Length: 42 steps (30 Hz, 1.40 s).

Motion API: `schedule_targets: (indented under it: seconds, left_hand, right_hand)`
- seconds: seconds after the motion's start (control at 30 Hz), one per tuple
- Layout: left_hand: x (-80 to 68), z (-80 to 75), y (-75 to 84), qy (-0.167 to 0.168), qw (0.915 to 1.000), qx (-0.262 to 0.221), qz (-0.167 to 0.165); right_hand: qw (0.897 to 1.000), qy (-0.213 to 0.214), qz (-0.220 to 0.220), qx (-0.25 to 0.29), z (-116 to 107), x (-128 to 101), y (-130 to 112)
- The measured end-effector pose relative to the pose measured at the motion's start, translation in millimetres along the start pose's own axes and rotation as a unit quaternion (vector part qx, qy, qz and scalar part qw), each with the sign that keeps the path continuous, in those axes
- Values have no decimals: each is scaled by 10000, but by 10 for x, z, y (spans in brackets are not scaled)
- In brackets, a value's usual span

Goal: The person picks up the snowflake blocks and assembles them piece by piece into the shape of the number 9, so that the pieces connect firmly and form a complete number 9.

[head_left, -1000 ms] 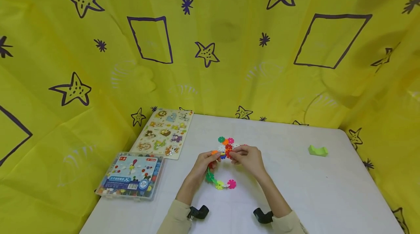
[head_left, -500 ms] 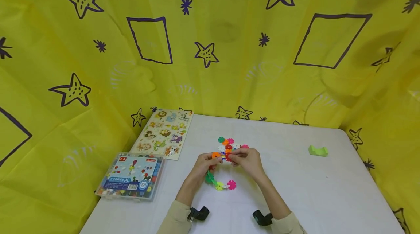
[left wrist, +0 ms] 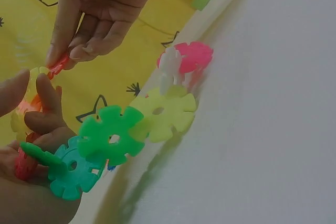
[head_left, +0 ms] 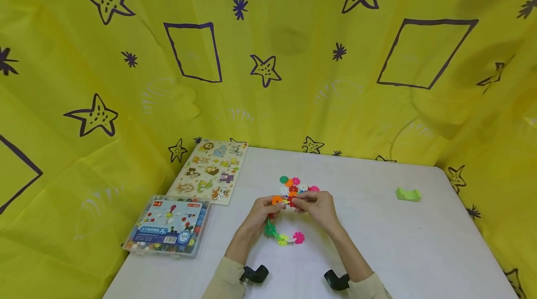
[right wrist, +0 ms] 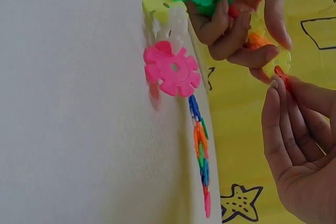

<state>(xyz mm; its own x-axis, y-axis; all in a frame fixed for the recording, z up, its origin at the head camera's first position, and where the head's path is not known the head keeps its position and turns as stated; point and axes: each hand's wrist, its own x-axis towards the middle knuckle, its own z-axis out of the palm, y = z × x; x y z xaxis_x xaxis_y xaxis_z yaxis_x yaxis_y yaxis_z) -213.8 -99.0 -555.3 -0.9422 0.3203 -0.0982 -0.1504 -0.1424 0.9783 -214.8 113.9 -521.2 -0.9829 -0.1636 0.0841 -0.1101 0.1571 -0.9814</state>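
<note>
My left hand (head_left: 258, 215) grips a curved chain of interlocking plastic snowflake discs. Orange and yellow discs are at its fingertips, with a red one partly hidden in the palm. From there the chain hangs through a green disc (left wrist: 111, 136) and a pale yellow disc (left wrist: 170, 113) to a white one and a pink disc (right wrist: 176, 69) at the end. My right hand (head_left: 320, 208) pinches a red snowflake disc (right wrist: 281, 75) between thumb and fingers, edge-on at the rim of the yellow disc (right wrist: 273, 64). Beyond the hands lies a colourful group of joined discs (head_left: 289, 182), partly covered by them.
On the white table (head_left: 369, 234), a clear case of molecule-model parts (head_left: 167, 225) sits at the left. Behind it lies an animal puzzle board (head_left: 207, 171). A light green block (head_left: 408, 194) is off to the right. Yellow patterned cloth (head_left: 268, 103) surrounds the table.
Both hands have shifted only slightly, staying together. The orange disc shows more fully at my left fingertips, and the red disc in my right fingers sits a little lower.
</note>
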Motion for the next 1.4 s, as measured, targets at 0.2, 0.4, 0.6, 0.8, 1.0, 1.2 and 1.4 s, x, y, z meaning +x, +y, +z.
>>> schedule_targets:
  seconds: [0.2,0.4,0.6,0.8,1.0,1.2,1.4]
  left_hand:
    - [-2,-37,27,16,9996,287,42]
    - [-26,-27,30,37,9978,665,-17]
    - [-32,-20,23,0,9968,804,-7]
    - [-33,0,26,76,9974,717,64]
    - [8,4,-3,169,9973,697,165]
    - [29,-15,-23,408,9968,677,148]
    - [12,-30,-6,560,9954,768,78]
  right_hand:
    - [9987,-316,-226,-323,-51,64,-36]
    - [9961,183,-103,-859,-36,158,-9]
    - [9770,390,-215,-2086,18,277,114]
    - [9531,-114,-181,-3020,70,376,245]
    - [9297,-164,-259,-3670,73,461,322]
    - [9441,76,-42,-3296,45,483,333]
    - [9607,231,53,-2764,22,437,302]
